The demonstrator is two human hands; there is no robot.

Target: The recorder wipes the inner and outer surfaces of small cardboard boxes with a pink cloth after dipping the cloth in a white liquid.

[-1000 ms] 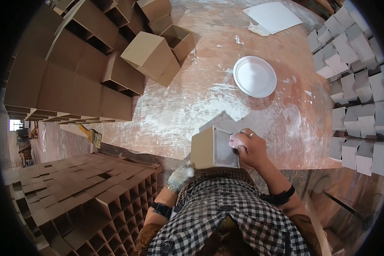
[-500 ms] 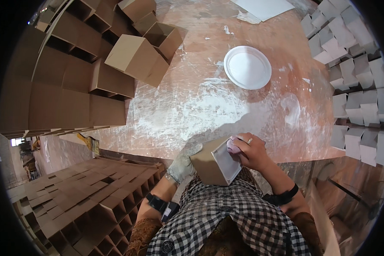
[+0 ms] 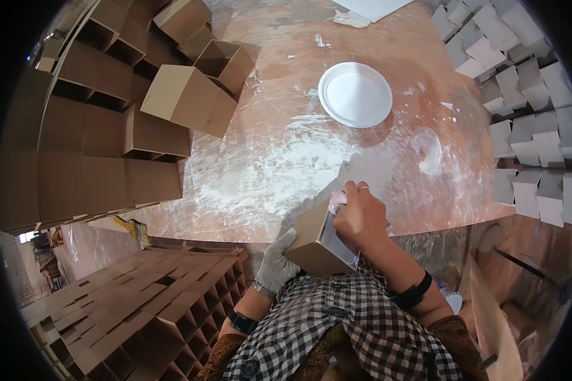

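A small brown cardboard box (image 3: 311, 246) rests tilted against the front of my checked apron, its right face coated white. My left hand (image 3: 277, 261), in a pale knitted glove, grips the box's left side. Bare and wearing a ring, my right hand (image 3: 363, 219) pinches a pinkish, wet-looking sponge or cloth wad (image 3: 337, 202) at the far edge of that white face. The hand covers part of the face. Beyond the box, a round white plate (image 3: 355, 94) lies on the table.
The worktable (image 3: 254, 219) is smeared with white. Brown boxes (image 3: 190, 98) are piled at the left, with a stack (image 3: 165, 286) of more at lower left. Rows of white-coated boxes (image 3: 527, 140) stand at the right. A white sheet (image 3: 375, 7) lies at the far edge.
My right hand has moved the pinkish wad up along the white face to its far edge. The box has turned slightly, and the view has shifted.
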